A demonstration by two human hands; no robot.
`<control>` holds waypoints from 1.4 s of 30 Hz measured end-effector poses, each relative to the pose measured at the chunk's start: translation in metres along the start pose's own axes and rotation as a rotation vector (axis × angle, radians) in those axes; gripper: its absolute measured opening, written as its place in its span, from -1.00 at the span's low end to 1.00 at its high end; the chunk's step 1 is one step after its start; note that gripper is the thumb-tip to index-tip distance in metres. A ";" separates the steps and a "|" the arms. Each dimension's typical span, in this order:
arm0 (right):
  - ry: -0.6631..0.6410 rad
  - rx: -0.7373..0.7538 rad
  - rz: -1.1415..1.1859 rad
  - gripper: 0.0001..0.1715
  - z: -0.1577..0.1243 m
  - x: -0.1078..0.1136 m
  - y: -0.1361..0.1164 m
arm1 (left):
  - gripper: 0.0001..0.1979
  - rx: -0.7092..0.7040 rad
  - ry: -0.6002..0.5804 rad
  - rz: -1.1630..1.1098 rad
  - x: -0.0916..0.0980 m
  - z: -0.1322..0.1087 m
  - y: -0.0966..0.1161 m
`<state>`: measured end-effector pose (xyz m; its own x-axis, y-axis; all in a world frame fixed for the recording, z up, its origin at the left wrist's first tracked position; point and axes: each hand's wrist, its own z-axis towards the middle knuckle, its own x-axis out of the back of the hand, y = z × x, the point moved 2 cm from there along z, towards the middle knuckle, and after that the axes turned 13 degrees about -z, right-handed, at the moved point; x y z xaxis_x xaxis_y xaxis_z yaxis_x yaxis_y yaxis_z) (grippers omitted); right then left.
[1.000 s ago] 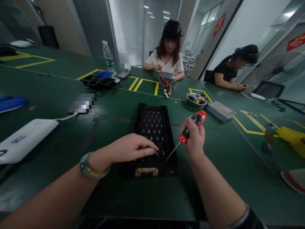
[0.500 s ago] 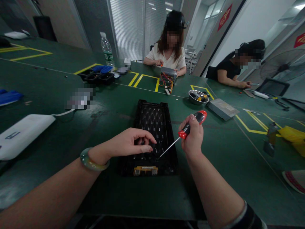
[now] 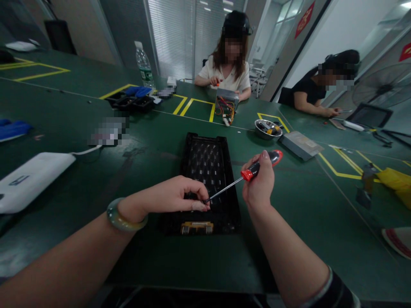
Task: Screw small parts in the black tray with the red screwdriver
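My right hand (image 3: 260, 182) is wrapped round the red and black handle of a screwdriver (image 3: 226, 186), its shaft slanting down to the left. At the screwdriver's tip, the thumb and forefinger of my left hand (image 3: 180, 194) come together in a pinch; whatever sits between them is too small and dark to name. Both hands are over a black rectangular housing (image 3: 233, 192), lying on the table with its open, patterned inside facing up. An orange-brown connector board (image 3: 197, 225) is set at its near end. My left hand covers part of the housing's left side.
A steel bowl (image 3: 268, 129) of small parts and a flat grey metal piece (image 3: 302, 145) lie beyond my right hand. To the left are a white device with a cable (image 3: 35, 179) and a black tray (image 3: 130, 102). Across the table a person handles a metal box with wires (image 3: 227, 100).
My right hand has tilted the screwdriver lower, and its tip has moved left and up to my left fingertips. My left thumb and forefinger have closed together from a looser gap.
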<state>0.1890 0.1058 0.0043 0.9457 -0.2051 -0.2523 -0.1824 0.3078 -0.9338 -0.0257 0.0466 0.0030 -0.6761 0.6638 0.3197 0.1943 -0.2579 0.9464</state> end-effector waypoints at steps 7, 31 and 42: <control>0.000 0.001 -0.005 -0.61 0.000 0.000 0.000 | -0.77 -0.050 0.046 0.123 0.008 -0.002 0.002; -0.220 0.228 -0.135 -0.74 -0.042 -0.011 -0.005 | -0.82 -0.101 -0.103 0.553 0.012 -0.022 0.013; -0.332 0.169 -0.207 -0.74 -0.050 -0.014 -0.009 | -0.75 -0.023 -0.134 0.612 0.005 -0.030 0.013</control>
<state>0.1641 0.0589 0.0037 0.9980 0.0232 0.0579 0.0415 0.4456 -0.8943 -0.0477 0.0253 0.0151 -0.3518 0.4733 0.8076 0.5015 -0.6332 0.5895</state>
